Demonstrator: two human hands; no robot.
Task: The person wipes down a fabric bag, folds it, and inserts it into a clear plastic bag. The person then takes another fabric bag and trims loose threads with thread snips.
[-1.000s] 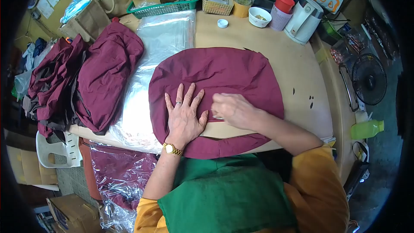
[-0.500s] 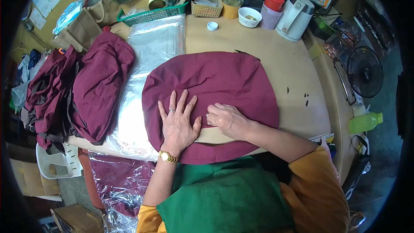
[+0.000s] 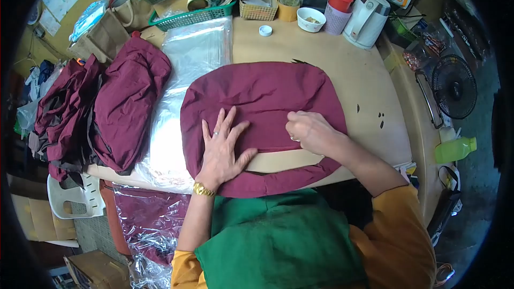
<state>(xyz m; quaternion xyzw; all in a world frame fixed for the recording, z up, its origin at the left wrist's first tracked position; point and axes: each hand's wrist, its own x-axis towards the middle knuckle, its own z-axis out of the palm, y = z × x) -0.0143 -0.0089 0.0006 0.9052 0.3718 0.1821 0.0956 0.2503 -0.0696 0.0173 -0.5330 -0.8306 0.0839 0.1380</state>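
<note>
"Tan, and what's on it?"
"That's the table. Maroon cloth lies on it, rounded at the far side, with a gap showing the tabletop near its front edge."
"And to its left?"
"A maroon heap, with plastic sheets between the heap and the cloth."
"At the back?"
"A kettle on the right, then a green basket and a bowl."
"What about the hands?"
"The left hand is open, palm down, fingers spread on the cloth, left of its middle. The right hand is curled closed over the cloth, right of its middle. Something small and shiny shows at its lower edge; I can't tell what, or whether it's gripped."
"Anything smaller?"
"A gold watch on the left wrist, a white cap beyond the cloth, and a ring on the left hand."
</note>
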